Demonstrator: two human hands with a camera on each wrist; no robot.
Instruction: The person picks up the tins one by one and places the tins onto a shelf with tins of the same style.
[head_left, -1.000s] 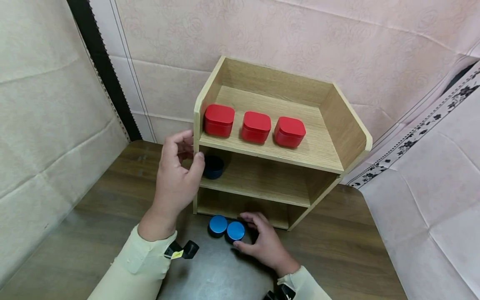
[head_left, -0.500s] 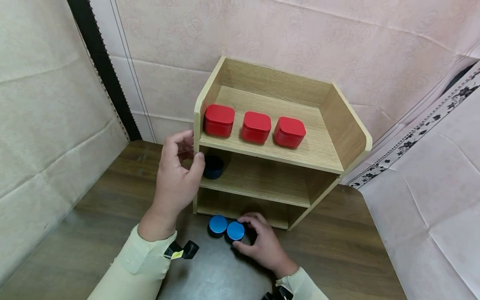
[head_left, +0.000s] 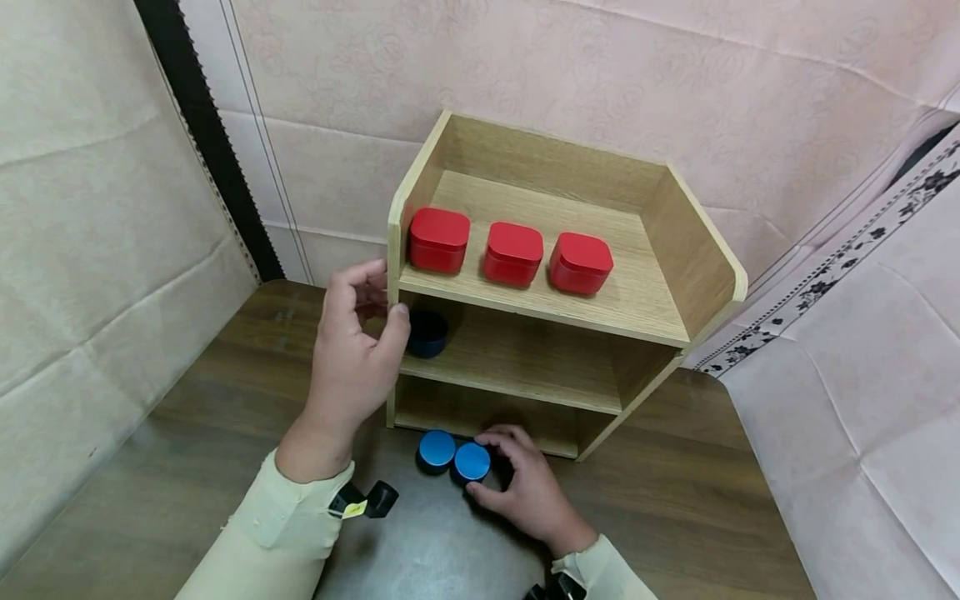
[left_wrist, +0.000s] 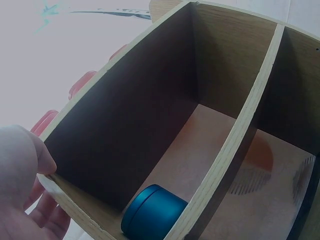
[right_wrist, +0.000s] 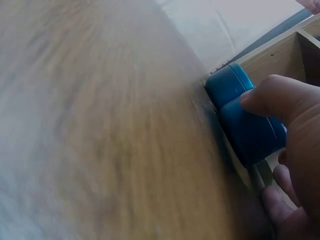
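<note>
My left hand [head_left: 356, 350] grips the left side of the wooden shelf unit [head_left: 540, 357], thumb against the near edge and fingers bent around the outer face. My right hand [head_left: 528, 487] is curved partway closed on the right blue jar [head_left: 472, 461], thumb on its near side and forefinger on its far side; the jar sits on the counter [head_left: 675, 475] just in front of the bottom compartment. The left blue jar [head_left: 436, 450] stands close against it. A third blue jar [left_wrist: 155, 215] is in the middle compartment at the left end, near my left thumb. On the top level, toward the near edge, stand the left red box [head_left: 439, 242], the middle red box [head_left: 513, 254] and the right red box [head_left: 581, 264], spaced slightly apart. Pale cloth [head_left: 562, 75] hangs on the far side.
</note>
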